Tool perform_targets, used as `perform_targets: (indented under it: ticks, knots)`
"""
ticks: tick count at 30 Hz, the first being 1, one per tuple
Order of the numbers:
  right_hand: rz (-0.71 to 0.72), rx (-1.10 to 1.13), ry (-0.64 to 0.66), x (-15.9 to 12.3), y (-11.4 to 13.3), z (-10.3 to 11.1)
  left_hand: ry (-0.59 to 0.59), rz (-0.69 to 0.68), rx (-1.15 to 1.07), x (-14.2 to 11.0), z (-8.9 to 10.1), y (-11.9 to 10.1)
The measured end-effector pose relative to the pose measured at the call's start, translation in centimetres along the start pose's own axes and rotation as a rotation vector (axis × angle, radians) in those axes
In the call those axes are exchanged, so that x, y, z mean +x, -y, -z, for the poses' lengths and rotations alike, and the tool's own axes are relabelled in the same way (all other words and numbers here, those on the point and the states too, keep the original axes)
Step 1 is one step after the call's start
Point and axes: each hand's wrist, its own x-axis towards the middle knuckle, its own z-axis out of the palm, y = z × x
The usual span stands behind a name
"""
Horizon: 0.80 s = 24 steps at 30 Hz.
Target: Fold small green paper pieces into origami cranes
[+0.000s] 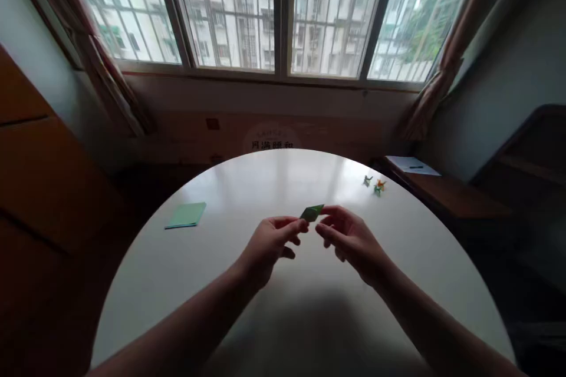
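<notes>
A small green folded paper (312,212), shaped like a narrow diamond, is held up over the white table. My left hand (270,242) pinches its left end between thumb and index finger, the other fingers loosely curled below. At the paper's right tip, the index finger of my right hand (347,237) touches or nearly touches the edge. The right thumb stands apart from that finger, below the paper, and the remaining fingers are bent. Fine creases in the paper are too small to make out.
The round white table (186,294) carries a stack of light green paper squares (186,215) at left. Several small folded paper figures (378,187), green and orange, sit at the back right. Beyond the right edge, a wooden surface (451,194) holds white paper (409,164) and a pen (416,167).
</notes>
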Motion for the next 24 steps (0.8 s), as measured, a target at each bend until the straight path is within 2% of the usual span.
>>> perform_targets:
  ticks: [7, 13, 16, 18, 20, 22, 24]
  knots:
    - [-0.008, 0.063, -0.040, -0.2, -0.1, -1.0, 0.054, 0.030, 0.025, 0.0, -1.1, 0.3]
    - [-0.094, 0.194, -0.084, 0.0, -0.6, -0.8, 0.124, -0.041, 0.266, 0.3, -1.1, 0.5]
    - [-0.083, 0.219, -0.117, 0.2, -0.8, -0.7, 0.134, -0.080, 0.393, 0.6, -0.8, 0.8]
    - [-0.048, 0.227, -0.146, 0.2, -0.8, -0.6, 0.094, -0.168, 0.496, 0.6, -0.5, 0.8]
    - [-0.021, 0.212, -0.150, 0.3, -0.6, -0.5, -0.016, -0.350, 0.585, 0.5, -0.2, 0.5]
    - [-0.017, 0.172, -0.119, 0.2, -0.5, -0.6, -0.127, -0.546, 0.610, 0.2, -0.1, 0.0]
    - [-0.012, 0.125, -0.067, 0.0, -0.4, -0.7, -0.156, -0.663, 0.582, -0.1, 0.0, -0.3]
